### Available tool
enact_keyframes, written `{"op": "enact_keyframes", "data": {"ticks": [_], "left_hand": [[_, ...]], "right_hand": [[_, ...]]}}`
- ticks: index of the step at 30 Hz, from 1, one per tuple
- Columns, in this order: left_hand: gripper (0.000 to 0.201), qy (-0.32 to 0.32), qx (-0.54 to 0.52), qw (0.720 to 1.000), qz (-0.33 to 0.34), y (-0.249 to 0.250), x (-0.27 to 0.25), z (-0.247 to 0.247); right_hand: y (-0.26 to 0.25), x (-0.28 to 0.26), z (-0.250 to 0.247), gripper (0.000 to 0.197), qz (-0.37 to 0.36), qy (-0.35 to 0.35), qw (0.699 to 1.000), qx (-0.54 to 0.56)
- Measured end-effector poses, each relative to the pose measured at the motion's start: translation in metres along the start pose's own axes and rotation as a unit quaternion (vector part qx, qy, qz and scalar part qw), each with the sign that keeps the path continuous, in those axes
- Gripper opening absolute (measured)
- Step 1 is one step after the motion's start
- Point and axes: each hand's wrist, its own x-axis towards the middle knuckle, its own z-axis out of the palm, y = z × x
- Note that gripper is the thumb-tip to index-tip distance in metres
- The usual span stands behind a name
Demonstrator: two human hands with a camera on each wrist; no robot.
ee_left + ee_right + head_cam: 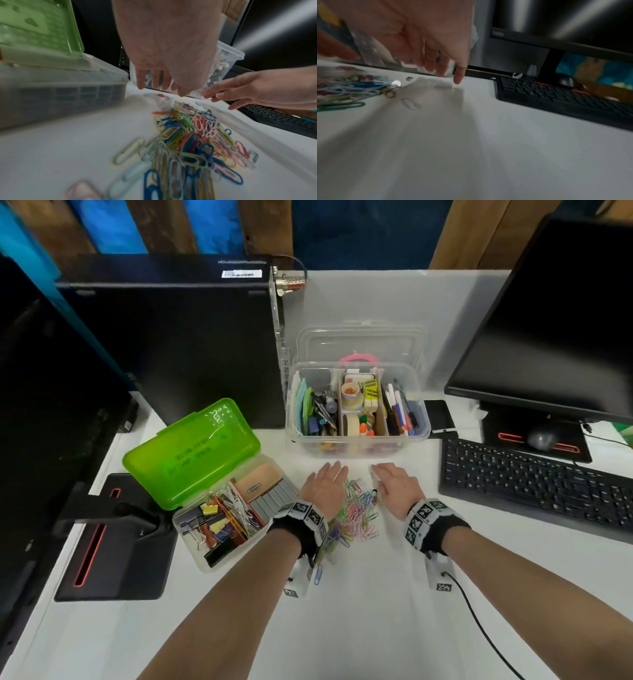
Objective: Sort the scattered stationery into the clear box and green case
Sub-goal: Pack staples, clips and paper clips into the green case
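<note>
While both hands [325,484] [397,484] hover flat, grips empty, green case [219,494] holds clips, clear box [358,409] pens.

Bare white desk [376,611] lies open toward the person; the paperclip heap [356,515] sits between both wrists. The clear box [358,440] blocks ahead, the green case [191,453] hems the left, the keyboard [534,491] the right
</note>
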Motion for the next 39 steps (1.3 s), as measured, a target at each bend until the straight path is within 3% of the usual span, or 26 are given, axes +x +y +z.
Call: {"op": "enact_keyframes", "data": {"ticks": [5,12,15,17,20,25,33,39], "left_hand": [[0.056,-0.046,0.007,0.999,0.014,0.004,0.010,0.007],[0.053,-0.016,0.008,0.999,0.051,0.009,-0.016,0.020],[0.049,-0.006,-0.009,0.998,0.066,0.006,-0.027,0.023],[0.048,0.030,-0.025,0.997,0.071,0.002,-0.030,0.024],[0.046,0.084,-0.043,0.993,0.071,0.000,-0.033,0.027],[0.041,0.148,-0.053,0.982,0.102,0.001,-0.040,0.028],[0.031,0.175,-0.069,0.974,0.127,-0.002,-0.057,0.036],[0.025,0.168,-0.053,0.978,0.112,-0.007,-0.065,0.035]], "right_hand": [[0.003,0.000,0.007,0.050,-0.024,-0.026,0.999,-0.039],[0.018,-0.031,0.022,0.047,-0.050,0.005,0.998,0.035],[0.024,-0.032,0.019,0.049,0.010,0.097,0.978,0.185],[0.029,-0.027,0.016,0.042,0.071,0.136,0.962,0.226],[0.029,-0.017,0.013,0.026,0.100,0.103,0.965,0.217],[0.018,-0.007,0.011,0.021,0.043,0.044,0.985,0.160],[0.014,-0.005,0.007,0.009,0.005,0.015,0.998,0.056],[0.010,-0.004,0.005,0.015,0.052,-0.002,0.995,0.082]]}}
